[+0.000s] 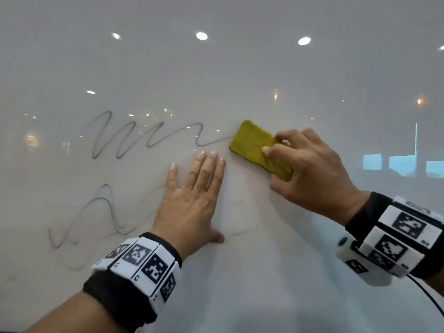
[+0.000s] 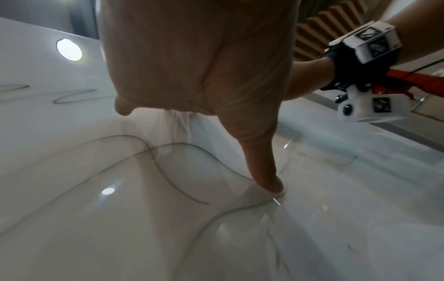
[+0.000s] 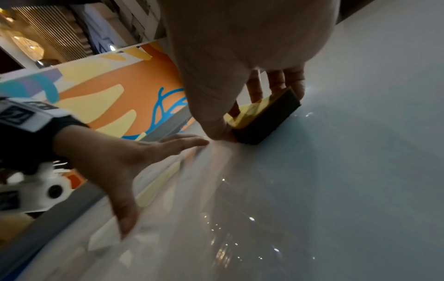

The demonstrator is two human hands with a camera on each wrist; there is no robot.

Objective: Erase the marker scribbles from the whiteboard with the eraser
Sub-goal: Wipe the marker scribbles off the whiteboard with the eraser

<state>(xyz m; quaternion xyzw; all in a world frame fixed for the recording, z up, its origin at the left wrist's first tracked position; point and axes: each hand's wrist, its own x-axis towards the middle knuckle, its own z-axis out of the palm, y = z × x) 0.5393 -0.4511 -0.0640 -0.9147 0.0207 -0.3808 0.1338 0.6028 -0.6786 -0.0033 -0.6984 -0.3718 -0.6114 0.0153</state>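
Note:
A glossy whiteboard [image 1: 240, 68] fills the head view. A dark wavy scribble [image 1: 125, 138] runs across its middle, and a fainter scribble [image 1: 96, 219] lies lower left. My right hand [image 1: 310, 164] grips a yellow eraser [image 1: 254, 145] with a black underside [image 3: 269, 121] flat against the board, at the right end of the upper scribble. My left hand [image 1: 192, 195] lies flat on the board with straight fingers, just left of and below the eraser. In the left wrist view its thumb [image 2: 261, 163] presses the board beside curved marker lines [image 2: 168, 163].
The board [image 3: 336, 171] reflects ceiling lights and room windows. To the right of the eraser the board shows no marks. A colourful orange and blue wall [image 3: 115, 95] appears beyond the board's edge in the right wrist view. Tracking bands sit on both wrists.

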